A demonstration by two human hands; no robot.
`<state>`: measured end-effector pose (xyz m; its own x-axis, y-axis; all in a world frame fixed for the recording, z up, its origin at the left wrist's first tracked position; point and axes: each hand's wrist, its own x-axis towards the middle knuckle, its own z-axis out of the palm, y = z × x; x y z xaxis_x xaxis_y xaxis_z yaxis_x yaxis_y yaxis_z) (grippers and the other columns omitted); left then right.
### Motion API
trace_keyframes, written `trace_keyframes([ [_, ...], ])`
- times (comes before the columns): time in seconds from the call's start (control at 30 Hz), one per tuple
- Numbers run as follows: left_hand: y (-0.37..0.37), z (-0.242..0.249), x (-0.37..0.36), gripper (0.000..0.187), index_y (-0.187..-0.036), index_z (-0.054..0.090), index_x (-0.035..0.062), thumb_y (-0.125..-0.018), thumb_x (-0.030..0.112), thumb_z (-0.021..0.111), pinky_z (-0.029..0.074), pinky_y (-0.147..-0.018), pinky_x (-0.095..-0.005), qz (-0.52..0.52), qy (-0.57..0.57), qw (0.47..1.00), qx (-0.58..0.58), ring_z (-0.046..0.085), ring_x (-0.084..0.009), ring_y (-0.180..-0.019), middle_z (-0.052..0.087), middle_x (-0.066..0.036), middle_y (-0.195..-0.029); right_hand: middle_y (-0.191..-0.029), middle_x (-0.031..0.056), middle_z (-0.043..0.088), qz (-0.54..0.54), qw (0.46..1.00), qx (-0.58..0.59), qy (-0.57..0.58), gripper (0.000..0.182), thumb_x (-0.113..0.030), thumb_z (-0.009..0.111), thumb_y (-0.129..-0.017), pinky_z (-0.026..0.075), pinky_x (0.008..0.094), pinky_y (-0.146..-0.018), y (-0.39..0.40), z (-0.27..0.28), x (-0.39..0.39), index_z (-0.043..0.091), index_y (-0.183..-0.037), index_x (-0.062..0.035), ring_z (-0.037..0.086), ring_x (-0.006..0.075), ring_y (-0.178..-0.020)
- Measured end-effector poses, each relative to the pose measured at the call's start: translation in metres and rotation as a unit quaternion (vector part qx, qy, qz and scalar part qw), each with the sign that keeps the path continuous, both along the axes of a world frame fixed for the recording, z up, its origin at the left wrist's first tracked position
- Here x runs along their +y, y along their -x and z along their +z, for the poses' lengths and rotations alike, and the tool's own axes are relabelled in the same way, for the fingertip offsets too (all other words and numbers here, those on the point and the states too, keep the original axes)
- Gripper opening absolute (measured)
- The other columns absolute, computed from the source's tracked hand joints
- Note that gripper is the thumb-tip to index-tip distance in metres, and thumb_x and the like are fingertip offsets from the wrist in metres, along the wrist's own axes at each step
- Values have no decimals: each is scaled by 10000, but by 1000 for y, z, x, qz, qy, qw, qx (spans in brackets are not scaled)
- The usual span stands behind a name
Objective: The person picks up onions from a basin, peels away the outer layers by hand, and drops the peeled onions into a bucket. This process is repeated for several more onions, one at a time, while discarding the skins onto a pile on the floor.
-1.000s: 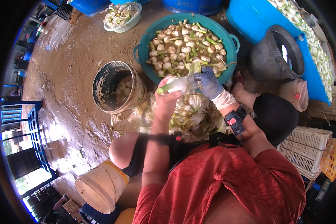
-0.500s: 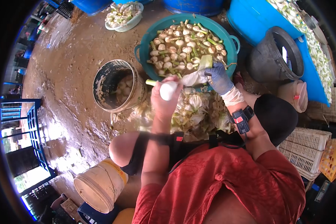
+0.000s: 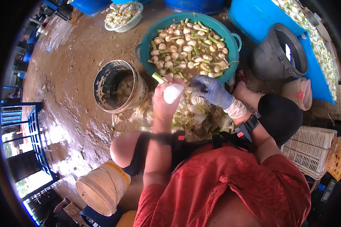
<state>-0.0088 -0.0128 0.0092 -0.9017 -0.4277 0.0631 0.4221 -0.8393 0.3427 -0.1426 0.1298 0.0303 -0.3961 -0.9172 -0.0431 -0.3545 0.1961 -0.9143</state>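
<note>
Right hand [image 3: 212, 90] dropped, peel gone, loosely curled; left hand [image 3: 166, 100] grips bulb [image 3: 173, 92] beside basin rim [image 3: 147, 66].

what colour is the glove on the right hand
Blue, with a white cuff at the wrist; the glove shows clearly in the head view.

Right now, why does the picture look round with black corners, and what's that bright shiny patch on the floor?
Head view: a fisheye lens bends everything into a circle, leaving dark edges; the wet floor throws back white daylight glare at the left; the middle stays sharp, so the white bulb in the left hand is clear, while the rim things smear.
</note>
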Motion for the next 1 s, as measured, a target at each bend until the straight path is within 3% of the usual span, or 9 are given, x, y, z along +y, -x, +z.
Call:
trace_keyframes([
  [0.07, 0, -5, 4, 275, -861, 565, 48, -717, 246, 690, 424, -849, -377, 34, -11, 999, -39, 541, -257, -884, 570, -97, -901, -1063, 99, 605, 19, 988, -57, 141, 407, -91, 688, -766, 475, 313, -844, -8, 21, -12, 566, -1149, -35, 601, 200, -941],
  [0.27, -10, -24, -1, 264, -819, 568, 20, -809, 274, 640, 440, -859, -397, 17, 16, 997, -77, 556, -259, -892, 575, -111, -928, -1004, 90, 612, 109, 975, 38, 189, 389, -90, 723, -735, 470, 307, -841, -7, 21, -27, 594, -1099, -37, 593, 176, -908],
  [0.3, -9, -25, 0, 294, -848, 572, 8, -795, 288, 644, 468, -788, -370, 92, 249, 944, -197, 570, -250, -836, 581, -126, -908, -1004, 90, 612, 109, 975, 38, 189, 389, -90, 723, -735, 470, 307, -841, -6, 20, -27, 594, -1099, -37, 593, 176, -908],
  [0.33, -9, -26, 1, 329, -878, 577, -5, -782, 302, 649, 497, -716, -343, 159, 463, 818, -302, 584, -241, -781, 587, -141, -887, -967, 80, 616, 116, 979, 18, 165, 348, -86, 719, -740, 471, 303, -824, -6, 19, -28, 597, -1061, -29, 590, 165, -884],
  [0.37, -9, -27, 3, 329, -878, 577, -5, -782, 302, 649, 497, -716, -343, 159, 463, 818, -302, 584, -241, -781, 587, -141, -887, -930, 70, 620, 123, 982, -2, 140, 307, -83, 716, -746, 472, 300, -807, -6, 19, -27, 601, -1024, -22, 587, 155, -861],
  [0.43, -6, -11, 10, 346, -845, 573, -2, -795, 335, 627, 490, -715, -336, 38, 11, 992, -120, 581, -231, -785, 589, -140, -866, -887, 63, 621, 125, 983, -43, 126, 251, -64, 709, -749, 474, 291, -783, -6, 23, -26, 601, -970, -13, 581, 139, -830],
  [0.7, -4, -17, 2, 297, -758, 571, 39, -803, 323, 642, 419, -769, -348, -25, -11, 999, -39, 499, -215, -786, 525, -65, -794, -747, 52, 617, 113, 979, -142, 92, 58, 20, 645, -765, 476, 258, -684, -4, 15, -15, 604, -806, 10, 563, 94, -711],
  [0.9, -6, -5, -1, 261, -797, 558, 47, -796, 297, 635, 380, -767, -317, 31, -137, 990, -22, 439, -181, -768, 496, -59, -843, -727, 71, 625, 226, 968, -87, 74, 74, -12, 638, -741, 475, 285, -665, -7, -9, 0, 617, -812, -14, 595, 151, -703],
  [1.0, -7, -7, -2, 250, -780, 559, 39, -795, 278, 630, 376, -770, -309, 59, -207, 977, 3, 437, -190, -781, 496, -70, -863, -793, 91, 624, 296, 945, 107, -91, 132, -72, 660, -740, 487, 321, -714, -17, -35, 7, 614, -855, -27, 599, 202, -745],
])
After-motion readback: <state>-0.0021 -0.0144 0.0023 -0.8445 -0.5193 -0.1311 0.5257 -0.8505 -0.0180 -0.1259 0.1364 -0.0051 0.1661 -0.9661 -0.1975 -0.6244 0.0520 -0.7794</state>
